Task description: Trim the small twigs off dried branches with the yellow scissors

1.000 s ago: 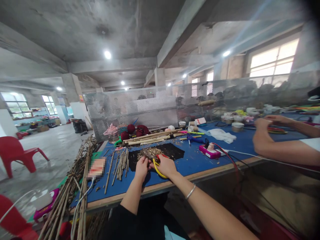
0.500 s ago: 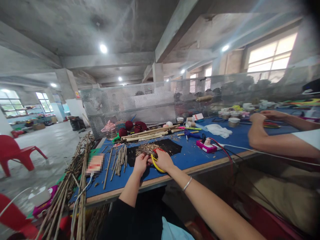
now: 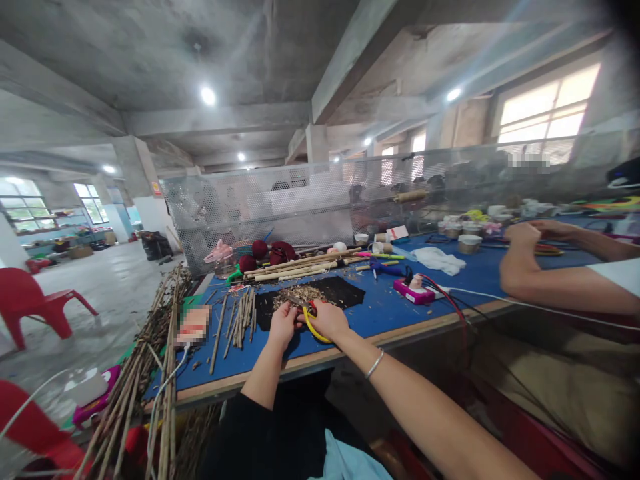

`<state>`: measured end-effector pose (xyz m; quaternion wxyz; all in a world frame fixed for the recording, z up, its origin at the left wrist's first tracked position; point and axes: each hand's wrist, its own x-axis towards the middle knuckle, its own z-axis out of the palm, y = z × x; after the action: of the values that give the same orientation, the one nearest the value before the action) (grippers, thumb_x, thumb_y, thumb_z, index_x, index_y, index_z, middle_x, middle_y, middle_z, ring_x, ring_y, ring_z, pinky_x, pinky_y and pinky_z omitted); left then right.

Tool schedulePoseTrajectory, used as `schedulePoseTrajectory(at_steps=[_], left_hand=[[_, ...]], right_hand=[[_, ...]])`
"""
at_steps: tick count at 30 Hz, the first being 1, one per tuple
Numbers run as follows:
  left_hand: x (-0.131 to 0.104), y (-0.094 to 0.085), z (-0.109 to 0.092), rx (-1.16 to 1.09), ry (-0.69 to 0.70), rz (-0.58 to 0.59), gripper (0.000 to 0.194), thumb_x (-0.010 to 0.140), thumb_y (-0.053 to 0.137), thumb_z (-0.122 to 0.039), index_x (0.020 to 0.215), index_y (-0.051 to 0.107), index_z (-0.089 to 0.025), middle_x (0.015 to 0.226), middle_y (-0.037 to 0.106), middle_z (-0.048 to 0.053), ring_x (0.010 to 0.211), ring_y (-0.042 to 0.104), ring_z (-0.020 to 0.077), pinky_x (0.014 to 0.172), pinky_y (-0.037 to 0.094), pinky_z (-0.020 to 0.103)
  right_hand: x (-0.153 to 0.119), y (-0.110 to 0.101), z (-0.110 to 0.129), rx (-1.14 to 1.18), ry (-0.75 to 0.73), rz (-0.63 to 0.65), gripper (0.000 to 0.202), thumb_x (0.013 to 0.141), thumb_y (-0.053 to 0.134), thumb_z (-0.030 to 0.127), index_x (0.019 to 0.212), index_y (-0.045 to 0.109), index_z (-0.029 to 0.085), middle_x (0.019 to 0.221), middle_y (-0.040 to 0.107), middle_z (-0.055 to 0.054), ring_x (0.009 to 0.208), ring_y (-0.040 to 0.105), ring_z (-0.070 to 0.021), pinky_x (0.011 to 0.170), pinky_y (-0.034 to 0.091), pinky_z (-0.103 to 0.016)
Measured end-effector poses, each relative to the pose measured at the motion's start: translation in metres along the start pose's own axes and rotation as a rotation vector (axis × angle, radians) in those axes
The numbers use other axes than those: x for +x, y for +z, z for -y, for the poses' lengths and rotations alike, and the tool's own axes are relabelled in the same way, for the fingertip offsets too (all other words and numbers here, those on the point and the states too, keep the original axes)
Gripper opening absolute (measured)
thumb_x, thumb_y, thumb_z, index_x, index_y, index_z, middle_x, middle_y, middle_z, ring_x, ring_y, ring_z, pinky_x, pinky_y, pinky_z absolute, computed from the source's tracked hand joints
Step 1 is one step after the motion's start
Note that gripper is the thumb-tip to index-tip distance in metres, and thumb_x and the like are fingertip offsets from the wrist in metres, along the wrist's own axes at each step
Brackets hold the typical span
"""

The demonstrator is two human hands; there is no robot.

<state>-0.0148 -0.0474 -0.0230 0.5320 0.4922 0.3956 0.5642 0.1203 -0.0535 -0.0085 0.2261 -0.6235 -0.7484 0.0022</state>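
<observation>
My right hand [image 3: 327,320] is wrapped round a pair of shears with yellow and red handles [image 3: 314,328], the short blades pointing left toward my other hand. Close beside the blades, my left hand [image 3: 283,323] is closed in a pinch; what its fingers hold is too small and hidden to make out. Both hands are over the near edge of a black cloth [image 3: 343,291], where a heap of small cut wood chips [image 3: 303,293] lies. Just left of the cloth is a row of short cut twigs [image 3: 244,319].
Long branches [image 3: 145,360] lean over the table's left end, beside a blurred-out item with a white cable. Pale sticks [image 3: 300,269], dark red balls [image 3: 260,250], a blue glue gun [image 3: 385,268] and a purple power strip [image 3: 414,291] lie beyond. A co-worker's arms [image 3: 525,267] rest at the right.
The yellow handle has swung slightly closer to the red one in my right hand. Both hands stay at nearly the same place over the cloth. The whole view has shifted a little.
</observation>
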Motion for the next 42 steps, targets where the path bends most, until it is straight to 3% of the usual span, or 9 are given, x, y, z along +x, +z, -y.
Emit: schedulePoseTrajectory(at_steps=[7,13,22,30,42], left_hand=[[0.0010,0.0017,0.0010,0.020,-0.018,-0.119,0.019,0.071,0.059,-0.027,0.076,0.046,-0.015,0.069,0.062,0.003,0.048,0.055,0.0072,0.043,0.042,0.016],[0.0021,-0.0011,-0.0008,0.006,-0.058,-0.165,0.011,0.071,0.057,-0.021,0.075,0.051,-0.013,0.068,0.062,0.004,0.049,0.055,0.0070,0.043,0.043,0.016],[0.0032,-0.0041,0.0017,-0.002,-0.039,-0.149,0.014,0.075,0.049,-0.017,0.088,0.055,-0.015,0.081,0.063,0.005,0.063,0.060,0.0100,0.043,0.042,0.014],[-0.0001,-0.0011,-0.0010,0.061,-0.031,-0.096,0.016,0.075,0.052,-0.025,0.087,0.057,-0.015,0.076,0.064,0.003,0.050,0.055,0.0071,0.041,0.042,0.015],[0.0002,-0.0005,0.0005,0.062,-0.009,-0.042,0.019,0.071,0.058,-0.028,0.083,0.059,-0.014,0.072,0.063,0.002,0.048,0.052,0.0067,0.039,0.041,0.016]], right_hand=[[0.0007,0.0027,-0.0010,0.010,0.012,0.014,0.056,0.072,0.038,0.069,0.089,0.058,0.020,0.085,0.065,-0.009,0.079,0.061,-0.0216,0.064,0.039,-0.026],[-0.0003,0.0025,-0.0006,0.025,0.008,0.008,0.052,0.073,0.038,0.068,0.087,0.058,0.022,0.085,0.065,-0.007,0.079,0.061,-0.0211,0.064,0.039,-0.026],[-0.0004,-0.0007,-0.0012,0.053,-0.086,-0.058,0.054,0.068,0.049,0.065,0.093,0.054,0.017,0.089,0.062,-0.009,0.087,0.057,-0.0219,0.073,0.037,-0.027],[0.0017,0.0017,-0.0033,0.064,-0.131,-0.105,0.051,0.070,0.048,0.064,0.090,0.053,0.017,0.089,0.061,-0.008,0.086,0.056,-0.0218,0.073,0.035,-0.028],[0.0032,0.0064,-0.0057,0.087,-0.147,-0.102,0.051,0.072,0.049,0.059,0.099,0.052,0.016,0.096,0.060,-0.010,0.095,0.052,-0.0206,0.079,0.033,-0.028]])
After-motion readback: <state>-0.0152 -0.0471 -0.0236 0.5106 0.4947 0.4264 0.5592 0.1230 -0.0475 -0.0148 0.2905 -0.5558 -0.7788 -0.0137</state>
